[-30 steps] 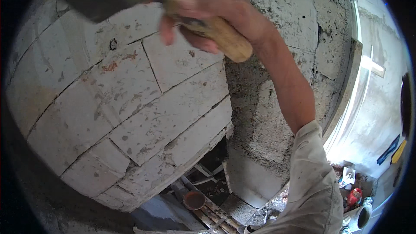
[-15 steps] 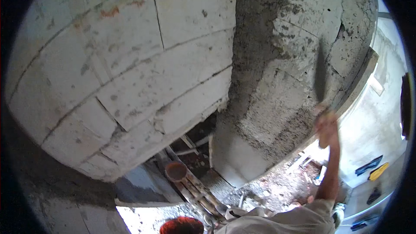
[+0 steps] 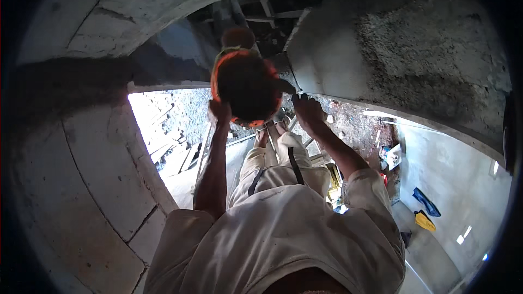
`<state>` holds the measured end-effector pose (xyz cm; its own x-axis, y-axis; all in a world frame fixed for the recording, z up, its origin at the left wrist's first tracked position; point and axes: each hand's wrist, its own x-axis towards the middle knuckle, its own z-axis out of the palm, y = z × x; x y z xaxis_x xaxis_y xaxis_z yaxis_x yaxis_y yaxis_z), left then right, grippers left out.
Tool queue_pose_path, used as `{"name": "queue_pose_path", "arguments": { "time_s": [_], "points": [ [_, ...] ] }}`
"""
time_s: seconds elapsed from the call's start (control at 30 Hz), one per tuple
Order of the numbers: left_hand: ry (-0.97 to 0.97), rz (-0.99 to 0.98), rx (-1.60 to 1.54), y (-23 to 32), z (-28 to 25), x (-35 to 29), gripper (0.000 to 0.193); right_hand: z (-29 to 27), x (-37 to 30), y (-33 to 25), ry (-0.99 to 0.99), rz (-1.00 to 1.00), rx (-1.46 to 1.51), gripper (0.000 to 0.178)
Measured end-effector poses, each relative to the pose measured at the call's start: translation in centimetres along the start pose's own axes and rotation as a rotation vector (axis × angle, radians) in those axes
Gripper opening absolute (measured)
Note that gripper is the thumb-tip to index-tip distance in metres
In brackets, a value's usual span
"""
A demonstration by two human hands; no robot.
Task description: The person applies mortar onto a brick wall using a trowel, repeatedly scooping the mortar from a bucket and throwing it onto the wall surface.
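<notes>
An orange-red bucket point(image 3: 216, 76) with dark contents is in front of me, at the upper middle of the view. My left hand point(image 3: 220, 111) is closed on the bucket's near left rim. My right hand point(image 3: 308, 110) grips the handle of a trowel point(image 3: 285, 86). Its dark blade reaches over the bucket's right rim; how far it dips into the contents is too dark to tell.
A block wall point(image 3: 81, 174) curves along the left. On the right is a wall partly coated with rough grey mortar point(image 3: 425, 49). Below my feet lie rubble and planks point(image 3: 177, 144). Blue point(image 3: 426, 202) and yellow cloths point(image 3: 424, 221) are at far right.
My view has tipped down from the wall to the bucket. My right hand has come from the mortared wall to the bucket with the trowel. My left hand now shows on the rim.
</notes>
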<state>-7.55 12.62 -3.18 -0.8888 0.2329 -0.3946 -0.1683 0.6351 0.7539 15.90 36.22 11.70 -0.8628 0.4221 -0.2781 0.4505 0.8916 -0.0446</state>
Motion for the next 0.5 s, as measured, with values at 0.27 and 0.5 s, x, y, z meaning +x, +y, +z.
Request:
{"name": "queue_pose_path", "arguments": {
  "time_s": [0.27,0.5],
  "points": [
    [0.022,0.223,0.437,17.4,1.0,-7.9,0.023,5.8,1.3,-0.8,-0.193,-0.101,0.332,0.016],
    [-0.085,0.282,0.534,17.9,1.7,-10.0,0.02,19.7,-0.3,-3.6,-0.219,-0.498,1.316,0.009]
  ]
}}
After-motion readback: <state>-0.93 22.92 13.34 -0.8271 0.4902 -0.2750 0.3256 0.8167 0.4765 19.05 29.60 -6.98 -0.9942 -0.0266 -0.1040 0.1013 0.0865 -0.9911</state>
